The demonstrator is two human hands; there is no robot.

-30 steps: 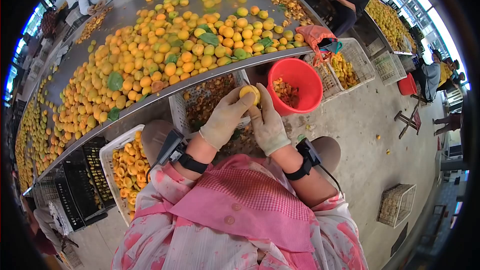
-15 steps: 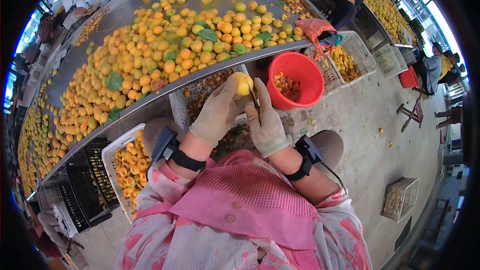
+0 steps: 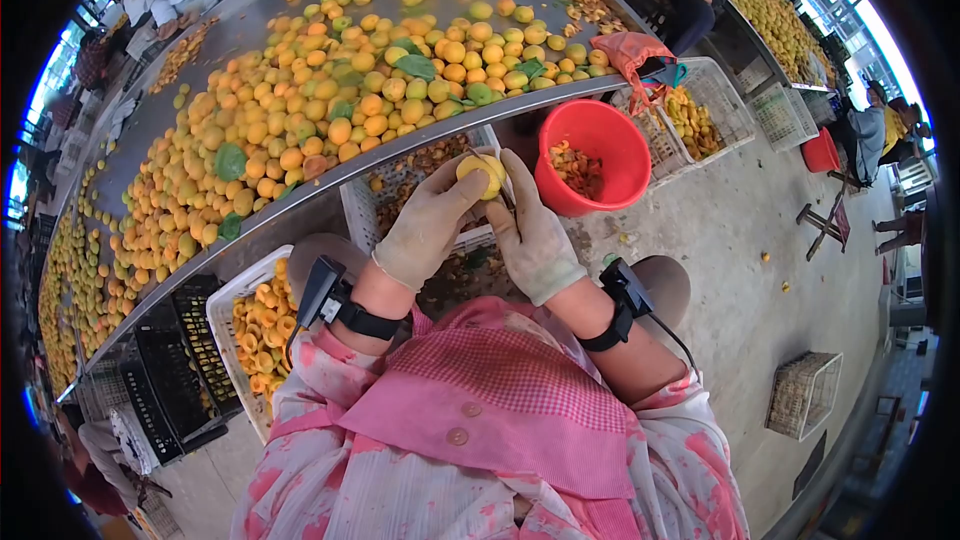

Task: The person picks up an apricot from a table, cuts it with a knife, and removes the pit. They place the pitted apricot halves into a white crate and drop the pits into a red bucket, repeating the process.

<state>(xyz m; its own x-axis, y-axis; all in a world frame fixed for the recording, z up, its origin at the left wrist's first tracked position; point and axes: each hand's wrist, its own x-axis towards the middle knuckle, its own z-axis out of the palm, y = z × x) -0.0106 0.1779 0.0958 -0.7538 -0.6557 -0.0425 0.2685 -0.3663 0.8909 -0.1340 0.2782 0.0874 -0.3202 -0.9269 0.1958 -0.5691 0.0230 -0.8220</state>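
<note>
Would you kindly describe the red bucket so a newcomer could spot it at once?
Follow the long metal table heaped with yellow-orange fruit to its near edge. Just below, right of the person's gloved hands, stands the round red plastic bucket; unlike the white mesh crates beside it, it is solid-walled and bright red.

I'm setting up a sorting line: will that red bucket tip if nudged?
Probably not easily: the red bucket stands upright on the floor with fruit pieces inside. It looks like thin plastic, likely light, so a push would probably slide it.

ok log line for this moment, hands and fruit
left hand: holds apricot | right hand: small blade on apricot | red bucket: right of hands
</note>
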